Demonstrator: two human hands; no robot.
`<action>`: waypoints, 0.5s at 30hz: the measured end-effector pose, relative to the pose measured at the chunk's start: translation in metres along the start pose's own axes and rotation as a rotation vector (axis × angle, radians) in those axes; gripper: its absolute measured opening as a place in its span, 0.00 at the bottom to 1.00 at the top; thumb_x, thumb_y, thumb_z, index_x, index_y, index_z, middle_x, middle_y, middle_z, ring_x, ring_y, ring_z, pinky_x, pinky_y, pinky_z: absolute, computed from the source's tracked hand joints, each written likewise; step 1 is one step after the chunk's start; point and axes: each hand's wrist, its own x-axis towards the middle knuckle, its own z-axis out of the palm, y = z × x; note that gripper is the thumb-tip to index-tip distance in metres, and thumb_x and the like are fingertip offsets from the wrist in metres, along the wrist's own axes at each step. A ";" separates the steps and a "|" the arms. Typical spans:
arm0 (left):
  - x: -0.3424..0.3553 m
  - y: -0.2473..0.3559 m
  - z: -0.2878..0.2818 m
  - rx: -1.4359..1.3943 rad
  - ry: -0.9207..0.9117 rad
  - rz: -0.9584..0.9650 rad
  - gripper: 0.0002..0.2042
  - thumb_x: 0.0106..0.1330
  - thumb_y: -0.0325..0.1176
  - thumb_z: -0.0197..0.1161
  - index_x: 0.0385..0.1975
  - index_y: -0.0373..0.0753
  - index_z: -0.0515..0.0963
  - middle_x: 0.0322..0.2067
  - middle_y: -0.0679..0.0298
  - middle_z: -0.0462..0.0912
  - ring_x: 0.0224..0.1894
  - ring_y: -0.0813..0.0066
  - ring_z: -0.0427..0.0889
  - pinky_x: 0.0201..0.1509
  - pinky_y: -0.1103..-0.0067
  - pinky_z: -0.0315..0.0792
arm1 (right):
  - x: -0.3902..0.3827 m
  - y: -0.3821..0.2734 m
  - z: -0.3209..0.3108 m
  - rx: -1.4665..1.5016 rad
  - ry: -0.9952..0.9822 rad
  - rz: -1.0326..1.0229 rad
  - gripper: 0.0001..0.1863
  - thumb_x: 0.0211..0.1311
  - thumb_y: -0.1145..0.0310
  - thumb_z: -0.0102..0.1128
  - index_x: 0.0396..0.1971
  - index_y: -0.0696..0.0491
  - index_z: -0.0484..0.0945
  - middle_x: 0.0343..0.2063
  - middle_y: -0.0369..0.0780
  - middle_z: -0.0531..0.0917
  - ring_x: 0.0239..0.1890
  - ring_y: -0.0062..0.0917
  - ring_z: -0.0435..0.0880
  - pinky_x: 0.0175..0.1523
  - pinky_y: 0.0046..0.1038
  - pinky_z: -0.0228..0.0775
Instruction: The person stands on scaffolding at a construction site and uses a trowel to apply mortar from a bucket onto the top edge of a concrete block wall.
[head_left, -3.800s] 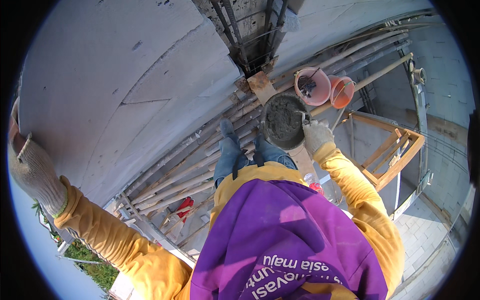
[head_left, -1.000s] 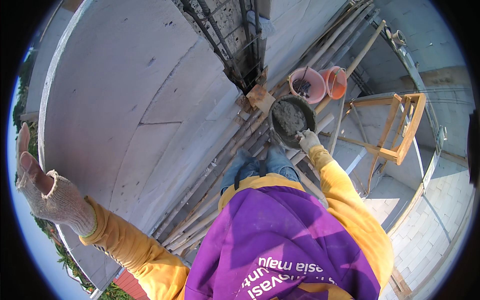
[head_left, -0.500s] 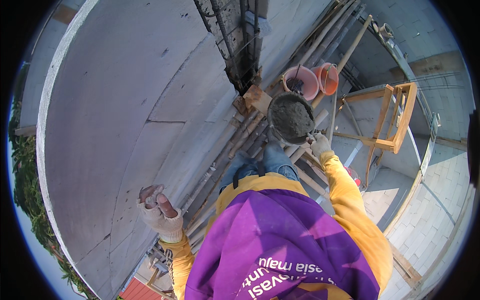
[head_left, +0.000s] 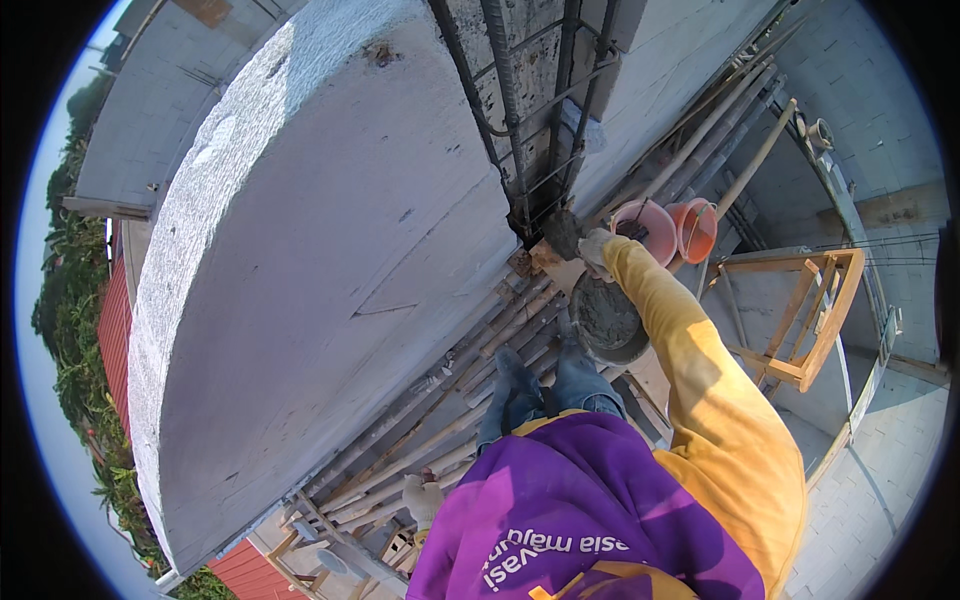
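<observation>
My right hand, in a pale work glove with a yellow sleeve, reaches forward and grips a trowel loaded with grey mortar. The blade sits at the foot of the steel rebar cage, in the gap between the wall blocks. Just below that arm stands a dark round tub of wet mortar on the scaffold. My left hand, also gloved, hangs low beside my purple-clad torso over the bamboo poles; whether its fingers are curled is too small to tell.
A large grey block wall fills the left. Bamboo scaffold poles run under my feet. A pink bucket and an orange bucket stand past the tub. A wooden frame stands at the right, with a long drop below.
My right hand has left the mortar tub and moved up to the rebar gap with the trowel. My left arm has swung down from out at the left to beside my body.
</observation>
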 end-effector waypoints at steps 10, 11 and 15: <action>-0.059 0.049 0.048 -0.046 -0.117 -0.431 0.18 0.66 0.44 0.63 0.30 0.31 0.83 0.28 0.41 0.83 0.34 0.43 0.84 0.39 0.59 0.73 | 0.120 -0.010 -0.066 -0.900 -0.039 -0.664 0.12 0.70 0.62 0.50 0.34 0.50 0.82 0.27 0.40 0.84 0.29 0.37 0.83 0.34 0.41 0.77; -0.071 0.034 0.062 -0.076 -0.088 -0.422 0.18 0.66 0.44 0.63 0.30 0.31 0.83 0.28 0.41 0.83 0.35 0.44 0.85 0.40 0.60 0.74 | 0.110 -0.013 -0.060 -1.219 -0.052 -0.883 0.12 0.69 0.63 0.51 0.29 0.49 0.82 0.25 0.40 0.84 0.29 0.37 0.83 0.34 0.40 0.77; -0.095 -0.017 0.099 -0.148 -0.155 -0.469 0.17 0.65 0.42 0.63 0.30 0.31 0.83 0.31 0.41 0.84 0.39 0.46 0.86 0.43 0.62 0.75 | 0.013 -0.013 -0.035 -0.717 -0.132 -0.535 0.19 0.76 0.56 0.44 0.36 0.51 0.82 0.23 0.39 0.83 0.24 0.35 0.83 0.30 0.38 0.75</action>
